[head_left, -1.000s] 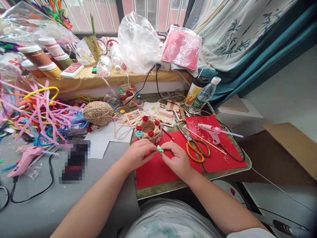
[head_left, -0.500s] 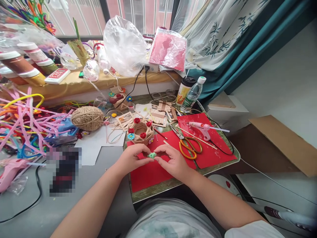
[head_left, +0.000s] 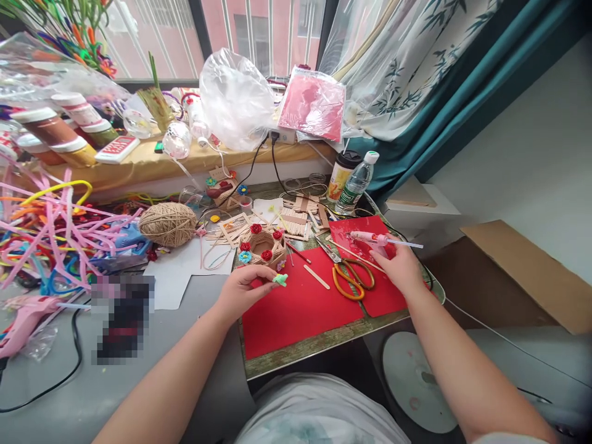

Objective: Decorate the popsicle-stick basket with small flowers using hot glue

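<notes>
Windowsill (head_left: 155, 161) jars (head_left: 83, 155) show coloured filling (head_left: 52, 131); left grip (head_left: 243, 291) holds a green piece (head_left: 280, 280), right grip (head_left: 401, 269) a glue gun (head_left: 366, 237).

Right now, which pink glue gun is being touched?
The right-side glue gun over the red sheet: the right hand touches it. The other glue gun, on the grey table at left, is untouched.

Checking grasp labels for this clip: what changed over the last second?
The right hand let go of the green piece and moved right to the nearer glue gun, now at its handle; can't tell how firmly it grips. That leaves a wooden stick uncovered. Unchanged: left hand pinching the green piece; scissors, basket and twine ball in place.
</notes>
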`<state>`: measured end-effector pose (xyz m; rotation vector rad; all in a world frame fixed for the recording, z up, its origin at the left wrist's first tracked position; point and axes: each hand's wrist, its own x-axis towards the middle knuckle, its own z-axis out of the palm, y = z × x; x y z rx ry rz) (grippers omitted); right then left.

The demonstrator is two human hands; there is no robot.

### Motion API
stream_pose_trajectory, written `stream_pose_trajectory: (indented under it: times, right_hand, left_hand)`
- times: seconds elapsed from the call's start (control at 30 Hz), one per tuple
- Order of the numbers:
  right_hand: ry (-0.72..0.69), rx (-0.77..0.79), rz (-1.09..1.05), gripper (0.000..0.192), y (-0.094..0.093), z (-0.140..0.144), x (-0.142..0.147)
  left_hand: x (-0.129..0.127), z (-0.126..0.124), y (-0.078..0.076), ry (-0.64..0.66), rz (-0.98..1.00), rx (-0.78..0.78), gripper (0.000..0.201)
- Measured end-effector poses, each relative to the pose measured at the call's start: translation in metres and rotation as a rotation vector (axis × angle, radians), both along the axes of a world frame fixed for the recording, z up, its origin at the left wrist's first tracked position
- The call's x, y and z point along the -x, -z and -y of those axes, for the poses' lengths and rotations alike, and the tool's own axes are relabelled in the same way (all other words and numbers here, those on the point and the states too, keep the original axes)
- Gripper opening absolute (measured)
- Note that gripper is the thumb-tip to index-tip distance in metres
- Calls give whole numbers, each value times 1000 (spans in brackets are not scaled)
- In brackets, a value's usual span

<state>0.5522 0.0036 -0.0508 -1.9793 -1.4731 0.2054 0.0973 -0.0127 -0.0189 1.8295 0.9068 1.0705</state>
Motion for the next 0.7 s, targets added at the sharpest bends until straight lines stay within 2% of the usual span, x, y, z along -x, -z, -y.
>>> stream_pose_trajectory:
  times: [0.07,0.13,0.23,0.3,0.33,0.37,0.47,0.5,0.57,0.7]
  right_hand:
    - [-79,109,-31,39,-7,-10,5]
    - [-87,115,-37,30,-15,-13,11]
    - [13,10,-63,33,-33,-4,17]
    - [39,-38,-152,39,-49,9,23]
    - [-9,-43,-225,41,-59,17,29]
    - [-131,-36,-317,42,-69,25,36]
    - [-610,68,-490,36,-94,47,71]
    - [-705,106,-516,34,-99,53,84]
    - [-798,163,-530,28,-103,63,107]
    - [-794,96,-447,13,-93,71,135]
  left_hand:
    - [2,0,0,-29,-43,-29,13]
    - [4,-1,0,-65,-75,-67,14]
    - [6,-2,-1,-110,-97,-137,15]
    - [7,-2,-2,-123,-110,-189,15]
    - [7,-2,-2,-120,-120,-216,14]
    - [7,-2,-2,-110,-129,-247,11]
    - [6,-2,-2,-45,-144,-363,4]
    - [6,-2,-2,-19,-146,-402,6]
    - [5,-2,-4,15,-153,-458,9]
    - [4,-2,-8,9,-164,-497,8]
